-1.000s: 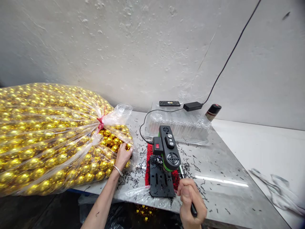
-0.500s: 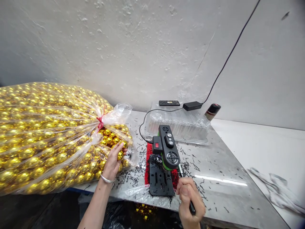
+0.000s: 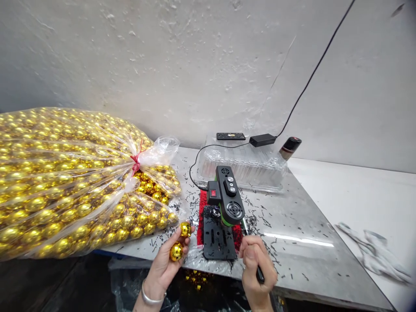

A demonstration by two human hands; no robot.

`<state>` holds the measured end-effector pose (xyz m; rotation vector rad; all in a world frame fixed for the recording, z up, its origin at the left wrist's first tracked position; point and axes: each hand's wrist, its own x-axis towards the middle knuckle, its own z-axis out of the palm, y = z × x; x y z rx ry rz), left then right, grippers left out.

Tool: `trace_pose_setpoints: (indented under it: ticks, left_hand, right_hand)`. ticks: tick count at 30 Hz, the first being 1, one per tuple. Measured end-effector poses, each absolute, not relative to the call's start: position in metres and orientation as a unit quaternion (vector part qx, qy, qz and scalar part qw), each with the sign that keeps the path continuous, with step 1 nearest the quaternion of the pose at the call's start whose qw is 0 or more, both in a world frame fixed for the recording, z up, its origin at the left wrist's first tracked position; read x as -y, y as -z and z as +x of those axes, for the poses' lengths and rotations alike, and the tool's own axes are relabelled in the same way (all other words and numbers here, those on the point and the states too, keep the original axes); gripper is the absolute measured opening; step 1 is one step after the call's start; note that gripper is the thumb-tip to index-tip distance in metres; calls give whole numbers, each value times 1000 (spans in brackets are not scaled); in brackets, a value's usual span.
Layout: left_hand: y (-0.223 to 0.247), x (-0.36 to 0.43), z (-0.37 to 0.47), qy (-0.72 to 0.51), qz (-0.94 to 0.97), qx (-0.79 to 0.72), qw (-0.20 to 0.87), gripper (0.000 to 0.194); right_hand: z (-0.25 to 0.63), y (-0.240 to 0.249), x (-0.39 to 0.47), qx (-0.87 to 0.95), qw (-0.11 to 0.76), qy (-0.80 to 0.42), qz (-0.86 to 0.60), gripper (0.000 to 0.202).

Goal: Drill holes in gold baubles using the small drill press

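Two shiny gold balls (image 3: 176, 251) rest in my left hand (image 3: 165, 262), its fingers curled around them near the table's front edge. In my right hand (image 3: 258, 268) is a black handle (image 3: 260, 274), gripped in a fist; a metal rod joins it to a small black-and-green machine (image 3: 230, 195). This machine has a red switch and round vents, and stands on a slotted black base plate (image 3: 219, 238). Under the plate lies a red mat (image 3: 200, 225). To the left, a large clear bag (image 3: 65, 182) full of gold balls is torn open near its red tie (image 3: 135, 162).
Black shavings (image 3: 256, 221) litter the grey tabletop (image 3: 302, 264). Behind the machine sit a clear plastic tray (image 3: 243, 169), a power adapter (image 3: 262, 140) and a remote control (image 3: 230, 136). A spray can (image 3: 290, 148) leans at the back, and white gloves (image 3: 373, 251) lie at right.
My left hand has left the bag's opening and moved right and toward me, carrying two gold balls. My right hand stays on the handle.
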<state>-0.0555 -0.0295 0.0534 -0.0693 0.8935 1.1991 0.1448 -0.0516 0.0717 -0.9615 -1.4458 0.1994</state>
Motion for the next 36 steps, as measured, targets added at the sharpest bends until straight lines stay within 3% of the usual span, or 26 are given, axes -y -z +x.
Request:
trace_pose_setpoints:
  ticks: [10, 20, 26, 36]
  left_hand:
    - [-41, 19, -24, -504, -12, -435, 746, 3]
    - [-15, 11, -5, -479, 299, -533, 630, 53]
    - [-9, 4, 9, -439, 503, -562, 488, 35]
    - [-29, 3, 13, -302, 626, -609, 383, 33]
  right_hand:
    - [144, -77, 52, 637, 630, -84, -435, 28]
    - [142, -78, 50, 638, 642, -72, -420, 27]
    - [142, -78, 50, 644, 636, -68, -419, 26]
    - [143, -80, 50, 652, 632, -65, -415, 25]
